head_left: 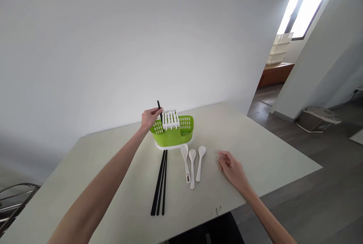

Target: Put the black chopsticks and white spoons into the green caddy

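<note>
Head cam | I see left hand (149,118) pinching black chopstick (159,104), long axis near upright, top leaning left, bottom toward green basket (170,138) | right hand (231,167) apart, loosely curled

The left arm (113,172) stretches forward, nearly straight, toward the back edge of the worktop (241,130); the left hand (151,117) is raised, thumb and fingertips pinched together. The right forearm (265,212) crosses the front edge, and the right hand (233,167) sits low, relaxed, fingers loosely curled inward.
</note>
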Demonstrator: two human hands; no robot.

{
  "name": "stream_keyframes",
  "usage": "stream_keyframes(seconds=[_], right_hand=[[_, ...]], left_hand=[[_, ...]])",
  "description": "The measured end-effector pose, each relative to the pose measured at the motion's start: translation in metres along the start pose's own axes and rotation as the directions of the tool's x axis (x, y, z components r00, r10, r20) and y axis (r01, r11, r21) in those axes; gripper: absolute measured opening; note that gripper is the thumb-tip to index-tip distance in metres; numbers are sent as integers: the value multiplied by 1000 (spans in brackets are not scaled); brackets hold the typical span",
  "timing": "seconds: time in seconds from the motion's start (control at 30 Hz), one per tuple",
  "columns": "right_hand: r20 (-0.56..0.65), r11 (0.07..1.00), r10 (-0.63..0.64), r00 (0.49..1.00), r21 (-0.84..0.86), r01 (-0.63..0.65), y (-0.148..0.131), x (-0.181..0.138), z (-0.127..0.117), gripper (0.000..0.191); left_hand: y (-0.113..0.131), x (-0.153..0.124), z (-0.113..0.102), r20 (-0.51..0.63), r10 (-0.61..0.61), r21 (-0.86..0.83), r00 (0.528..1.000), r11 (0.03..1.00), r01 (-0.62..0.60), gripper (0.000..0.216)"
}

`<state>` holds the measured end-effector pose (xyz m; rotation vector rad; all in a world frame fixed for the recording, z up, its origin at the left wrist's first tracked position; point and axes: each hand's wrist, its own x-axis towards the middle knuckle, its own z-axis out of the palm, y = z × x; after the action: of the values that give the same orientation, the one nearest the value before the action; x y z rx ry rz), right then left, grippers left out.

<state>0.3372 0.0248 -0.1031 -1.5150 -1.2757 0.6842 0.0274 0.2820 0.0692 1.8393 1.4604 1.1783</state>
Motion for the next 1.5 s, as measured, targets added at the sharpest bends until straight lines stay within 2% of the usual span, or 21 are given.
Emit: stream_keyframes(seconds=[0.13,0.33,0.5,0.6,0.7,0.73,0.77,0.83,0.9,0.97,1.03,1.3,1.4,1.5], right_hand=[[19,1000,16,1000,1,-16,-1,-1,-1,44],[24,1000,23,999,10,-24,0,-2,-1,46],[7,1000,21,1000,-5,-21,0,-3,-2,42],[-7,1000,15,1000,-12,-15,0,-3,-3,41],[-13,1000,18,1000,-7,-18,0,-4,-4,42],[-10,1000,20,1000,-7,-20,0,-4,-4,42],[-5,1000,21,1000,-10,-21,1,-4,-4,41],[0,1000,23,1000,-15,-23,2,-4,-4,40],[-1,1000,22,1000,-17,-22,3,-3,-4,40],[-2,1000,16,1000,-20,-16,3,-3,-4,41],[-5,1000,7,1000,-28,-7,4,-4,-5,41],[-4,999,7,1000,-48,-7,1,-6,-6,40],[-12,999,7,1000,-43,-8,0,-6,-6,40],[-20,999,-2,1000,-35,2,1,-6,-5,40]], left_hand=[[-13,-10,-11,63,7,108,998,994,-14,47],[-42,-37,-34,208,-53,223,977,975,5,48],[-43,-47,-43,231,-81,274,970,962,15,51],[-40,-59,-45,158,-54,230,986,973,16,50],[-42,-92,-46,-116,18,168,993,986,2,48],[-44,-108,-45,-177,38,177,984,984,-6,45],[-46,-126,-44,-182,54,210,982,978,-15,41],[-52,-166,-40,35,70,297,997,952,-77,36],[-58,-203,-35,176,53,370,983,922,-116,35],[-61,-230,-30,233,47,433,971,889,-147,34],[-64,-245,-27,262,49,478,964,861,-173,34],[-68,-251,-29,313,10,598,950,775,-205,35],[-61,-245,-40,346,-84,657,935,733,-177,31],[-49,-236,-58,383,-230,729,895,670,-139,26]])
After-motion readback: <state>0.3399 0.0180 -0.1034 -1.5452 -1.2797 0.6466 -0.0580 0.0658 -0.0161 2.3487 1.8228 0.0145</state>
